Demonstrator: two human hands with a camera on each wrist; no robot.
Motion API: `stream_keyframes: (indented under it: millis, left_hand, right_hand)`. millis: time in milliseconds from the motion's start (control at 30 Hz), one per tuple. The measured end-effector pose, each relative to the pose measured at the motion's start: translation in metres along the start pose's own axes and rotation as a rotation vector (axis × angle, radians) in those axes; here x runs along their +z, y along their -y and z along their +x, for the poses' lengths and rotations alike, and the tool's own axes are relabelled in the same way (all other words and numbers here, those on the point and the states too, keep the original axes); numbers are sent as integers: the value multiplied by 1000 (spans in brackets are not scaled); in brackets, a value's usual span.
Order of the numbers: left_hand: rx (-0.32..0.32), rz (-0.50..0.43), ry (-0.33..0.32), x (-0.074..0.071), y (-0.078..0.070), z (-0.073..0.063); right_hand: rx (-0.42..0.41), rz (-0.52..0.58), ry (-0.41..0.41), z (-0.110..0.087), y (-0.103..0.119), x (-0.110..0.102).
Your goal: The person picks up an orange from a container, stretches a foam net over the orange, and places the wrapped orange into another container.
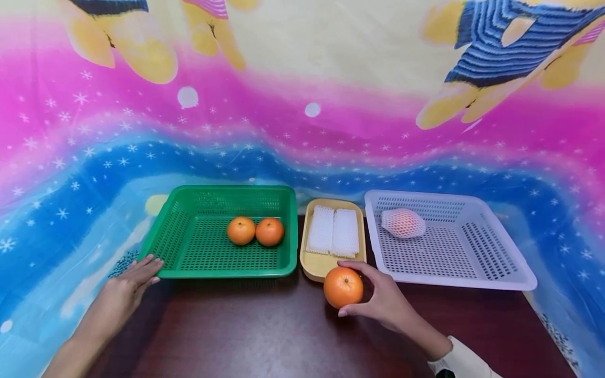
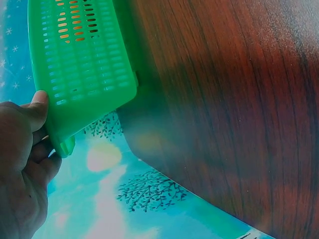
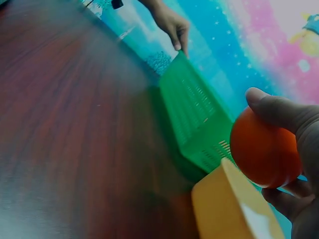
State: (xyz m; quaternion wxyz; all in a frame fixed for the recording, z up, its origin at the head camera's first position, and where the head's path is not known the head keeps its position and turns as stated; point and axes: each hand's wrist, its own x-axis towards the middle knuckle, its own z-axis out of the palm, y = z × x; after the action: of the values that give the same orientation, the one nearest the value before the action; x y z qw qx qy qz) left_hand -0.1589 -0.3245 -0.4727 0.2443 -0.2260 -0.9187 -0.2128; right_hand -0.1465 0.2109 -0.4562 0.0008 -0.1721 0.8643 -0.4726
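Over a dark, wood-grained desk, one round, glossy orange is held between thumb and fingers of the right grip; the left grip pinches the green basket at its corner.

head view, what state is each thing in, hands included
Two loose oranges, unwrapped, side by side
Green basket, holding the two loose oranges
Left hand, gripping the green basket
Held orange, unwrapped
Right hand, holding that orange
White nets, flattened, side by side
Yellow tray, holding the white nets
Netted fruit, wrapped
Pale basket, holding the netted fruit
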Motion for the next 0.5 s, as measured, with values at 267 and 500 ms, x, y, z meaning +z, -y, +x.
stream_keyframes:
  millis: [267,500]
  left_hand:
    - [2,-6,-11,0,-3,0]
    - [16,-5,-18,0,-2,0]
  right_hand:
    - [-13,-22,-28,-19,-19,16]
    - [21,-71,-32,-30,-30,29]
